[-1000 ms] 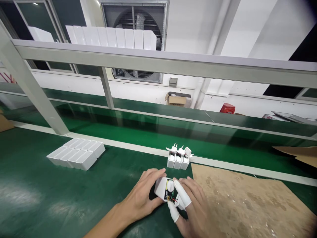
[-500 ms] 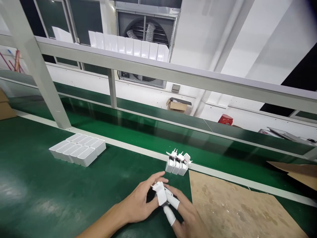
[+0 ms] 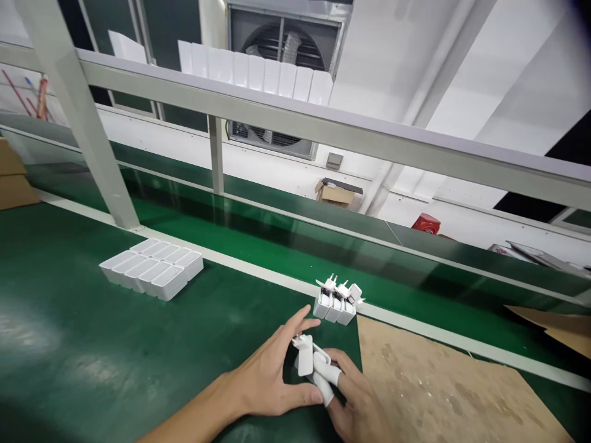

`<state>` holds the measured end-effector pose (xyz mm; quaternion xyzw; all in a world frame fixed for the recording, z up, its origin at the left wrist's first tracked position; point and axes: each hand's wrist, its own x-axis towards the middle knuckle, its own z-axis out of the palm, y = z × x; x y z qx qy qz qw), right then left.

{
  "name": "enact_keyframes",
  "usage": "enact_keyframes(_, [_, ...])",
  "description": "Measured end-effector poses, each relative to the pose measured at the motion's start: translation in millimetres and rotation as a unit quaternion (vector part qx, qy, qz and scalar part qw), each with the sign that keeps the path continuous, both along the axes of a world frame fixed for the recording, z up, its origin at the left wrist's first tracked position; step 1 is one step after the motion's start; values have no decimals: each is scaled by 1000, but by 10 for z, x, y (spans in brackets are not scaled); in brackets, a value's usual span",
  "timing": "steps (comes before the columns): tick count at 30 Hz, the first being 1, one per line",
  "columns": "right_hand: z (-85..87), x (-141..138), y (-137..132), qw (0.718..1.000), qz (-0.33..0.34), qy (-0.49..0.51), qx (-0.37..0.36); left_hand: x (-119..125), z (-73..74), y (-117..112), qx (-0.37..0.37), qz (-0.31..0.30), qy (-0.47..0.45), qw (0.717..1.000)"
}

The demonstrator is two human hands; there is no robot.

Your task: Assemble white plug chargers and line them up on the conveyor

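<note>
Low in the middle of the view, both my hands meet over a small white charger shell [image 3: 305, 358] with its plug end up. My left hand [image 3: 272, 372] cups it from the left, thumb under and fingers partly raised. My right hand [image 3: 348, 400], with white finger cots on two fingertips, pinches it from the right. Just beyond stand three white charger shells with plug parts [image 3: 336, 301] in a row on the green mat [image 3: 115, 344]. A block of several empty white shells [image 3: 153, 268] lies farther left.
A brown cardboard sheet [image 3: 443, 387] covers the mat at right. Behind runs a green conveyor belt [image 3: 286, 237] under a grey metal frame rail [image 3: 323, 132]. White shells line the top shelf [image 3: 258, 74]. A cardboard box [image 3: 335, 194] and a red object [image 3: 425, 223] sit beyond.
The charger shell was turned from lying with its open inside showing to standing upright with the plug end up. My left fingers have lifted off it. The view has tilted slightly.
</note>
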<state>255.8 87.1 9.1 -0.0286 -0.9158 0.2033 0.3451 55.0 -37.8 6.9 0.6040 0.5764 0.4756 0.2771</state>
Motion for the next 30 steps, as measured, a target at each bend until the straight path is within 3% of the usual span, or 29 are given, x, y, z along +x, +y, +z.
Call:
enact_keyframes(3, [10, -20, 1, 1000, 6, -10, -15, 24, -29, 14, 11, 11, 0, 1000])
enact_keyframes(9, [78, 0, -29, 999, -16, 19, 28, 15, -34, 18, 22, 32, -17, 999])
enact_keyframes(14, [78, 4, -31, 999, -4, -41, -16, 19, -27, 54, 78, 28, -1, 997])
enact_keyframes(21, [-83, -15, -39, 998, -53, -31, -21, 24, 26, 42, 42, 39, 87, 995])
enact_keyframes(27, [-73, 15, -43, 991, -55, -94, -78, 15, 38, 39, 44, 44, 94, 994])
enact_keyframes(30, [-59, 8, -56, 989, -62, -119, -55, 2, 59, 39, 41, 48, 99, 993])
